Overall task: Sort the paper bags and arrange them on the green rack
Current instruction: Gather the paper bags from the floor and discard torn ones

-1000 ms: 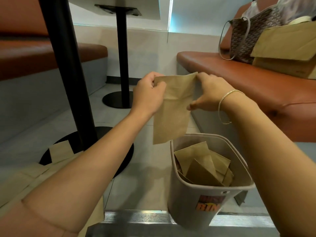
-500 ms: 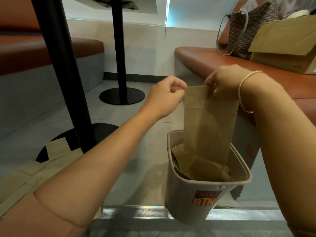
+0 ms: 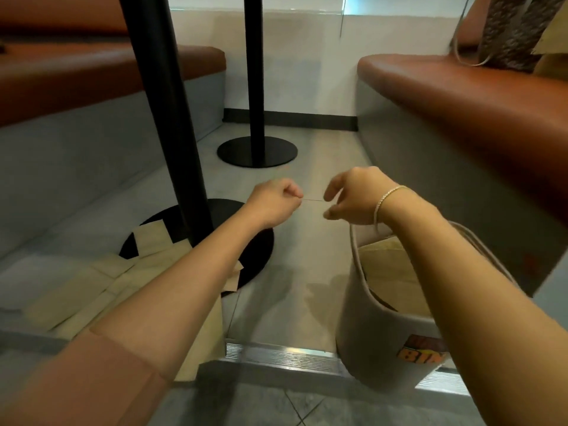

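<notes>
The loose flat brown paper bags (image 3: 101,287) lie scattered on the grey floor, low and to the left, nearer the left hand (image 3: 273,201), whose fingers are curled tight on nothing visible. The right hand (image 3: 353,198) hangs slack and empty over the grey plastic bin (image 3: 368,333) holding more bags; no green rack shows

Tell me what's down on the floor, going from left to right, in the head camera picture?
Loose paper bags → near black table pole → left hand → right hand → grey bin with bags inside.
</notes>
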The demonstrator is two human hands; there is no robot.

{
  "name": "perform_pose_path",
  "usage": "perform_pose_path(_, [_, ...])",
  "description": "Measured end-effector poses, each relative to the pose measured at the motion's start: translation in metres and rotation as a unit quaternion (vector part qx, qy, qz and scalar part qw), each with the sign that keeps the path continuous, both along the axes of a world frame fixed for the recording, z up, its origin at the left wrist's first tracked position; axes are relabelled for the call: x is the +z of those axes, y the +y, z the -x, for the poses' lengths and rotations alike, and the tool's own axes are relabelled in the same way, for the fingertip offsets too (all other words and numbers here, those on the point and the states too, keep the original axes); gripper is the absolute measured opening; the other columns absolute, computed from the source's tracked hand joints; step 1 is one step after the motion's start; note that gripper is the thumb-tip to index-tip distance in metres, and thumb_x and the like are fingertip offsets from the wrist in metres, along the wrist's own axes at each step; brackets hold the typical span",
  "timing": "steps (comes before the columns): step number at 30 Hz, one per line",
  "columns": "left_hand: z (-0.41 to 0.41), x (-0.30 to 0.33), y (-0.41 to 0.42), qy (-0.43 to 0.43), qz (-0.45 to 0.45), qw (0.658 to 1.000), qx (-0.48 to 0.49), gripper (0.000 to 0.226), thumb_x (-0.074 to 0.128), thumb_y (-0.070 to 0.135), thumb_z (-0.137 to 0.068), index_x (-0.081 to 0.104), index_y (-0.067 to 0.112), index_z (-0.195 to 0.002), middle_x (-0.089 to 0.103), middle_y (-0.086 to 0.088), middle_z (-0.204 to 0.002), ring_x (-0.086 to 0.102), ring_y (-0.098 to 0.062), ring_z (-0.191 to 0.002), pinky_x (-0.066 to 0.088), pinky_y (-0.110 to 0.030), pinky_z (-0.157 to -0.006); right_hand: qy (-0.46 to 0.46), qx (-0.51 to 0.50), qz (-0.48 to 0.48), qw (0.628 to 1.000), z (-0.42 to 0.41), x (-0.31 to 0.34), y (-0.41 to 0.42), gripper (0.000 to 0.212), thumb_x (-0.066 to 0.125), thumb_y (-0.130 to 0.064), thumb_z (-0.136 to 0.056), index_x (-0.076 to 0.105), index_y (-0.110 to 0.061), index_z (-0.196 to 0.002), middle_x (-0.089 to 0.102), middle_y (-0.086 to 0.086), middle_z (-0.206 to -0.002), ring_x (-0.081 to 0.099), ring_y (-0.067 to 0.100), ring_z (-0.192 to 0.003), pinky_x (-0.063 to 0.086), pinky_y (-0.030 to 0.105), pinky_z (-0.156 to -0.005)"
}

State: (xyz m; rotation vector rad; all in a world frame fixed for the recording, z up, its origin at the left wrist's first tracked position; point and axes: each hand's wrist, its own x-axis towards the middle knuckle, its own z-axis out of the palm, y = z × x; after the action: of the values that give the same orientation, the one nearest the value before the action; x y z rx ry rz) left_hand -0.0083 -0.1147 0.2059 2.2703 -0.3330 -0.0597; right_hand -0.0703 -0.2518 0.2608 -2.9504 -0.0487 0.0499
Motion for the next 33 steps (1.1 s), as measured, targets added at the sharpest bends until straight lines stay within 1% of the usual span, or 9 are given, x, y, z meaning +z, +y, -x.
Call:
perform_pose_path(3, [-0.009, -0.038, 0.035, 0.043, -0.103, 0.993, 0.033, 0.019, 0.049, 0.016, -0.093, 0.064, 0.011, -0.104, 0.062, -0.006, -0.106, 0.058, -0.021, -0.100, 0.048, -0.031, -0.091, 0.017, 0.056, -0.011, 0.998, -0.010, -0.022, 0.041, 0.033, 0.062, -0.034, -0.087, 0.061, -0.019, -0.117, 0.063, 0.003, -0.115, 0.058, 0.021, -0.106, 0.049, 0.035, -0.094])
perform_pose_path(6, [-0.017, -0.088, 0.069, 0.084, -0.193, 0.976, 0.049, 0.019, 0.050, 0.016, -0.094, 0.063, 0.009, -0.105, 0.060, -0.005, -0.103, 0.056, -0.019, -0.095, 0.045, -0.029, -0.084, 0.071, 0.089, -0.002, 0.994, -0.021, -0.060, 0.075, 0.030, 0.060, -0.033, -0.088, 0.062, -0.019, -0.114, 0.061, 0.001, -0.117, 0.057, 0.021, -0.106, 0.049, 0.032, -0.092])
perform_pose_path(9, [-0.029, -0.133, 0.093, 0.141, -0.297, 0.943, 0.056, 0.030, 0.046, 0.020, -0.096, 0.058, 0.005, -0.120, 0.059, -0.012, -0.120, 0.055, -0.026, -0.111, 0.044, -0.031, -0.089, 0.130, 0.095, -0.003, 0.987, -0.031, -0.103, 0.091, 0.028, 0.061, -0.028, -0.088, 0.062, -0.015, -0.112, 0.062, 0.004, -0.113, 0.058, 0.023, -0.102, 0.050, 0.033, -0.090])
perform_pose_path(12, [-0.042, -0.167, 0.108, 0.151, -0.372, 0.914, 0.063, 0.036, 0.047, 0.019, -0.095, 0.048, 0.006, -0.128, 0.052, -0.014, -0.128, 0.052, -0.027, -0.115, 0.044, -0.032, -0.092, 0.180, 0.096, 0.008, 0.979, -0.038, -0.139, 0.096, 0.033, 0.061, -0.031, -0.087, 0.060, -0.014, -0.116, 0.060, 0.006, -0.115, 0.057, 0.024, -0.105, 0.048, 0.032, -0.090])
perform_pose_path(15, [-0.052, -0.195, 0.112, 0.128, -0.369, 0.917, 0.085, 0.047, 0.049, 0.015, -0.093, 0.036, 0.010, -0.138, 0.040, -0.015, -0.135, 0.042, -0.030, -0.123, 0.042, -0.035, -0.096, 0.209, 0.084, 0.014, 0.974, -0.048, -0.169, 0.097, 0.037, 0.062, -0.031, -0.086, 0.060, -0.013, -0.118, 0.059, 0.007, -0.119, 0.057, 0.025, -0.108, 0.047, 0.030, -0.088])
perform_pose_path(18, [-0.061, -0.215, 0.108, 0.092, -0.370, 0.921, 0.080, 0.051, 0.048, 0.014, -0.092, 0.032, 0.013, -0.141, 0.038, -0.015, -0.136, 0.037, -0.031, -0.124, 0.038, -0.035, -0.098, 0.225, 0.065, 0.008, 0.972, -0.058, -0.193, 0.100, 0.036, 0.062, -0.030, -0.085, 0.061, -0.014, -0.116, 0.060, 0.008, -0.119, 0.058, 0.026, -0.106, 0.050, 0.032, -0.088])
perform_pose_path(27, [-0.078, -0.239, 0.111, 0.036, -0.477, 0.876, 0.054, 0.032, 0.041, 0.005, -0.093, 0.042, 0.002, -0.125, 0.058, -0.014, -0.121, 0.056, -0.027, -0.111, 0.043, -0.032, -0.089, 0.249, 0.050, 0.005, 0.967, -0.073, -0.231, 0.106, 0.044, 0.065, -0.034, -0.084, 0.058, -0.014, -0.122, 0.059, 0.009, -0.121, 0.056, 0.027, -0.109, 0.050, 0.037, -0.092])
perform_pose_path(30, [-0.080, -0.234, 0.115, 0.030, -0.490, 0.871, 0.030, 0.031, 0.040, 0.003, -0.093, 0.045, 0.003, -0.124, 0.058, -0.013, -0.119, 0.056, -0.028, -0.110, 0.044, -0.033, -0.088, 0.261, 0.042, 0.008, 0.964, -0.075, -0.235, 0.105, 0.045, 0.065, -0.036, -0.084, 0.057, -0.013, -0.122, 0.059, 0.009, -0.120, 0.057, 0.027, -0.109, 0.050, 0.038, -0.091])
perform_pose_path(33, [-0.076, -0.228, 0.111, -0.007, -0.483, 0.876, 0.017, 0.028, 0.040, 0.005, -0.095, 0.046, 0.004, -0.123, 0.063, -0.011, -0.111, 0.061, -0.026, -0.102, 0.046, -0.032, -0.080, 0.253, 0.027, 0.006, 0.967, -0.078, -0.234, 0.104, 0.046, 0.064, -0.035, -0.085, 0.055, -0.013, -0.124, 0.058, 0.009, -0.121, 0.056, 0.028, -0.109, 0.050, 0.036, -0.089])
